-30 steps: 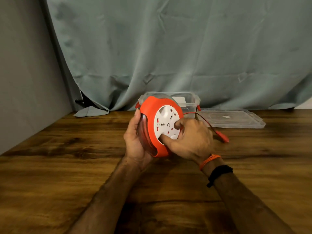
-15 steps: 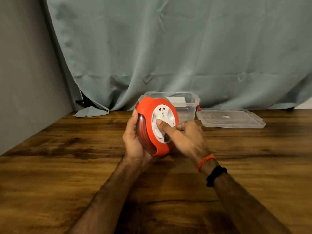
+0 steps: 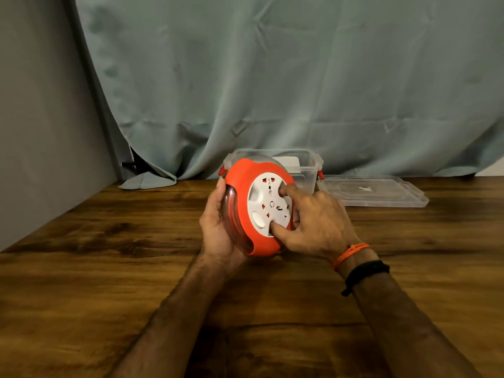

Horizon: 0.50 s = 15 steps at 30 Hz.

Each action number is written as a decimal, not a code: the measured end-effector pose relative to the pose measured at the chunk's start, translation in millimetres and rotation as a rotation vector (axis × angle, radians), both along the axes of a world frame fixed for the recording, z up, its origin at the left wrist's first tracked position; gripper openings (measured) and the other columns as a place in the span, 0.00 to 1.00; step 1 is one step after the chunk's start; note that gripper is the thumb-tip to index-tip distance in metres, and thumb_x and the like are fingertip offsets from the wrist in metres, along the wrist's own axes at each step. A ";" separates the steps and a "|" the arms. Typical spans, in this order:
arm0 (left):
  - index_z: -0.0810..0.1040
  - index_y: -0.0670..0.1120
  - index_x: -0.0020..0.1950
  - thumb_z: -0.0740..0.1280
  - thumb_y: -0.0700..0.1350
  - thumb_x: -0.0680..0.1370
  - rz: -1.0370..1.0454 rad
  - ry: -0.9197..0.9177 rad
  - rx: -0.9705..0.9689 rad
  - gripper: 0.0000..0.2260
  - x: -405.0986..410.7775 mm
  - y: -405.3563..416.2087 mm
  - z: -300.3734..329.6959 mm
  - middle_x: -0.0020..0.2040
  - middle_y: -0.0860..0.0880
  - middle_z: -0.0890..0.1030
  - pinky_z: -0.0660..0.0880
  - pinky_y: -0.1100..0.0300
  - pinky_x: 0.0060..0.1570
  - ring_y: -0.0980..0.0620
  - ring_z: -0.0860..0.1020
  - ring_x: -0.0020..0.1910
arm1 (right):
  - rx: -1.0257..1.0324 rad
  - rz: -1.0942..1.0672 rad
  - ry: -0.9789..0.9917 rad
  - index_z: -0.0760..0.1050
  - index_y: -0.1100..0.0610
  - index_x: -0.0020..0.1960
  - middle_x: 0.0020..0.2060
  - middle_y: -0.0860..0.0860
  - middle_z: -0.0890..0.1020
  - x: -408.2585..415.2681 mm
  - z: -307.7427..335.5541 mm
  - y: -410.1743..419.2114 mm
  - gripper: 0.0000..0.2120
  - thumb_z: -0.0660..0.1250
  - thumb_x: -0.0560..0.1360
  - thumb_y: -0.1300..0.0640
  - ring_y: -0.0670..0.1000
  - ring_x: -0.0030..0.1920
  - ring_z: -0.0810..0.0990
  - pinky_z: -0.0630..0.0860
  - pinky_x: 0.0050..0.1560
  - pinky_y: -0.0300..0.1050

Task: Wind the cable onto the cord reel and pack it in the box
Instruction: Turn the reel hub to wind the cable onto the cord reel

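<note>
A dark wooden counter (image 3: 95,268) with strong grain fills the lower view. Behind it hangs a creased grey-green curtain (image 3: 272,77), its lower left corner folded onto the counter's far edge. A plain grey wall (image 3: 41,118) stands along the left side.

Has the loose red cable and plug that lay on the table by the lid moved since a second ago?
Yes. It is gone from the table in front of the clear lid, drawn left into the cord reel.

Cord reel (image 3: 242,203) between both hands
</note>
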<state>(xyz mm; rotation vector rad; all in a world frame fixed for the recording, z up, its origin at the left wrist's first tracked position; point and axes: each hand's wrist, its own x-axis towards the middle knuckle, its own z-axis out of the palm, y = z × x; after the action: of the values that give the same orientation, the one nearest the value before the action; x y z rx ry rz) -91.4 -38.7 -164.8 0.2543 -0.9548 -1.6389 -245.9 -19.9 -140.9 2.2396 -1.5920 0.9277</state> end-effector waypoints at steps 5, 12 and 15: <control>0.75 0.41 0.69 0.59 0.64 0.76 0.024 0.006 0.019 0.33 0.6 -0.1 -0.6 0.66 0.35 0.77 0.70 0.38 0.67 0.36 0.75 0.66 | -0.091 -0.006 -0.001 0.70 0.50 0.66 0.46 0.53 0.83 -1.6 -5.6 -4.8 0.34 0.62 0.65 0.34 0.58 0.48 0.80 0.78 0.51 0.52; 0.71 0.38 0.71 0.59 0.60 0.76 0.088 0.045 -0.003 0.33 -3.5 2.8 4.1 0.67 0.32 0.74 0.66 0.37 0.69 0.34 0.73 0.67 | -0.102 -0.145 -0.141 0.78 0.48 0.57 0.44 0.50 0.85 9.4 -8.5 -4.8 0.33 0.65 0.58 0.32 0.56 0.48 0.82 0.77 0.50 0.49; 0.68 0.35 0.72 0.59 0.58 0.75 0.148 0.067 -0.018 0.33 -5.4 4.4 5.3 0.69 0.30 0.72 0.67 0.38 0.69 0.33 0.71 0.68 | 0.002 -0.172 -0.374 0.80 0.48 0.49 0.44 0.45 0.83 18.0 -9.7 -4.1 0.33 0.65 0.52 0.29 0.52 0.48 0.81 0.75 0.47 0.45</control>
<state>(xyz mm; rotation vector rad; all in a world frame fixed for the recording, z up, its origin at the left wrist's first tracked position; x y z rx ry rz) -96.8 -34.3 -159.5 0.2507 -0.8792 -1.4933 -227.9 -24.0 -150.7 1.9724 -1.9016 1.3527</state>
